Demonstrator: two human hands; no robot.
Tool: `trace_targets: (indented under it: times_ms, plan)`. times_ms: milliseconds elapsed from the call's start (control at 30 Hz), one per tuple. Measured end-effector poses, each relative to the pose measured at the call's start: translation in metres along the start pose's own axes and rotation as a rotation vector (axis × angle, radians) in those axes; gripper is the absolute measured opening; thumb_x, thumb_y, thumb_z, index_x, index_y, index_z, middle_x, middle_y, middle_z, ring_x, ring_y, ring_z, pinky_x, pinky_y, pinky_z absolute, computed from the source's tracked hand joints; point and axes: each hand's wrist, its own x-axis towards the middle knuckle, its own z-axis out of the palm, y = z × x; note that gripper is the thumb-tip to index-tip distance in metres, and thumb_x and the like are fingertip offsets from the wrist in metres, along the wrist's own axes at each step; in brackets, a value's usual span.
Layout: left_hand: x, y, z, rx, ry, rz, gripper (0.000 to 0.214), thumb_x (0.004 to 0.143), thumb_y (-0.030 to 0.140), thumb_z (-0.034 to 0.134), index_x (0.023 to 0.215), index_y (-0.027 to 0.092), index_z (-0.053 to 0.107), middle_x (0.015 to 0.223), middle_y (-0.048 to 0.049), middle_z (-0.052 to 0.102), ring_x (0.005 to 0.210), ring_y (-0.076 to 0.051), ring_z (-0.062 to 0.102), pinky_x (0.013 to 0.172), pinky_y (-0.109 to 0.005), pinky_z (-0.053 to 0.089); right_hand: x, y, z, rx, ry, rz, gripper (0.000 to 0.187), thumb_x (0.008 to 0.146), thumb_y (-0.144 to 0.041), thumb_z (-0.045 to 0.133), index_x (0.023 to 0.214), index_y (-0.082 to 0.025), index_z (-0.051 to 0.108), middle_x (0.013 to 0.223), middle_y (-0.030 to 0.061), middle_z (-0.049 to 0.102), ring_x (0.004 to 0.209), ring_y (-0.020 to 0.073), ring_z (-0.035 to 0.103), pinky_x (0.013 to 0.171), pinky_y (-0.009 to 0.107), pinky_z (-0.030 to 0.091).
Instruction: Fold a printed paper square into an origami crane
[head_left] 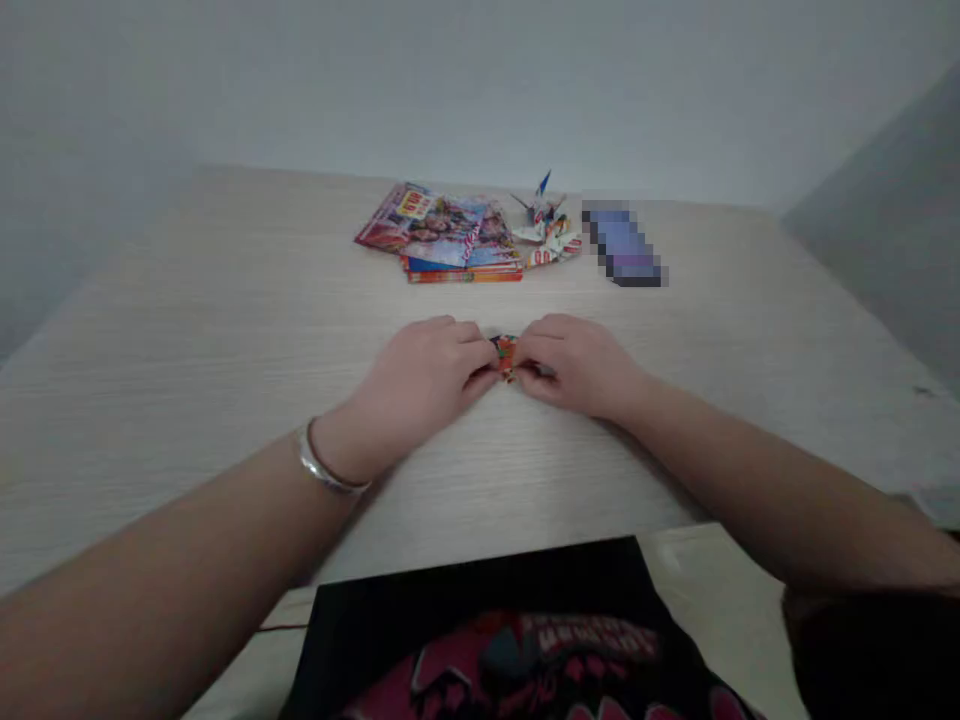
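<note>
Between my two hands, low over the middle of the table, is a small piece of folded, colourfully printed paper (pixel 506 352) in orange, red and dark tones. My left hand (pixel 442 365) pinches its left side, with thumb and fingers pressed together. On the right side, my right hand (pixel 574 362) grips it the same way. Much of the paper is hidden behind the fingers, so its full shape cannot be made out. A silver bangle (pixel 324 462) circles my left wrist.
Beyond my hands, printed leaflets (pixel 442 225) lie on a stack of colourful paper (pixel 465 275). Beside them stand several folded paper cranes (pixel 551 235). A pixelated phone-like object (pixel 626 245) lies further right. The pale table (pixel 225 330) meets a wall at the back.
</note>
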Motion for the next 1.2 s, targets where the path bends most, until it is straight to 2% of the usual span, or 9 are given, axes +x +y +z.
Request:
trace_targets:
  times_ms: [133,300,500,600,733,833,1033,1200]
  plan:
    - [0.004,0.000,-0.001,0.003,-0.041,-0.013,0.025,0.099,0.032,0.060,0.090,0.016,0.078,0.086,-0.0085,0.073,0.082,-0.027,0.067,0.074,-0.040,0.049,-0.001,0.000,-0.003,0.049,0.003,-0.003,0.017,0.093,-0.023,0.058,0.089,-0.017,0.073,0.088,0.0078,0.075,0.084,0.0206,0.065,0.079,0.033,0.048]
    - [0.007,0.004,-0.008,-0.006,-0.131,-0.021,0.027,0.101,0.032,0.059,0.092,0.016,0.079,0.088,-0.0082,0.075,0.084,-0.027,0.068,0.076,-0.041,0.048,-0.001,-0.003,-0.007,0.039,-0.045,-0.003,0.020,0.098,-0.026,0.059,0.091,-0.018,0.076,0.097,0.0086,0.077,0.090,0.0213,0.066,0.082,0.033,0.048]
    - [0.009,0.009,-0.011,-0.044,-0.197,-0.068,0.026,0.101,0.027,0.057,0.097,0.011,0.078,0.092,-0.0107,0.074,0.088,-0.026,0.068,0.080,-0.038,0.050,0.002,-0.009,-0.010,0.153,-0.174,0.174,0.020,0.096,-0.025,0.057,0.093,-0.018,0.075,0.094,0.0078,0.071,0.085,0.0185,0.063,0.075,0.030,0.043]
    - [0.009,0.010,-0.012,-0.102,-0.230,-0.129,0.024,0.101,0.024,0.057,0.097,0.010,0.076,0.095,-0.0109,0.074,0.092,-0.025,0.067,0.086,-0.037,0.050,0.004,-0.009,-0.011,0.236,-0.199,0.229,0.017,0.094,-0.023,0.057,0.090,-0.017,0.072,0.088,0.0049,0.066,0.080,0.0157,0.058,0.074,0.028,0.041]
    - [0.008,0.010,-0.014,-0.160,-0.277,-0.198,0.024,0.101,0.028,0.058,0.096,0.012,0.075,0.096,-0.0102,0.073,0.090,-0.024,0.066,0.086,-0.037,0.049,0.006,-0.009,-0.012,0.255,-0.221,0.304,0.014,0.092,-0.024,0.060,0.084,-0.018,0.069,0.080,0.0021,0.062,0.073,0.0137,0.052,0.069,0.027,0.036]
    - [0.008,0.009,-0.013,-0.174,-0.276,-0.241,0.024,0.100,0.029,0.057,0.094,0.012,0.073,0.093,-0.0101,0.072,0.089,-0.024,0.066,0.084,-0.037,0.048,0.007,-0.008,-0.012,0.268,-0.219,0.374,0.014,0.091,-0.026,0.064,0.081,-0.018,0.070,0.077,0.0015,0.063,0.070,0.0130,0.053,0.066,0.027,0.035]
    - [0.007,0.007,-0.009,-0.208,-0.228,-0.261,0.025,0.099,0.030,0.055,0.087,0.016,0.071,0.084,-0.0069,0.071,0.078,-0.021,0.062,0.072,-0.033,0.043,0.008,-0.001,-0.008,0.296,-0.131,0.449,0.016,0.084,-0.031,0.076,0.074,-0.019,0.075,0.070,0.0004,0.070,0.068,0.0134,0.058,0.068,0.028,0.038]
    - [0.008,0.008,-0.010,-0.214,-0.220,-0.291,0.029,0.098,0.034,0.054,0.081,0.017,0.068,0.078,-0.0061,0.068,0.071,-0.019,0.058,0.066,-0.033,0.037,0.010,0.000,-0.007,0.250,-0.141,0.492,0.017,0.085,-0.033,0.077,0.075,-0.020,0.078,0.072,0.0012,0.073,0.069,0.0141,0.060,0.068,0.029,0.037]
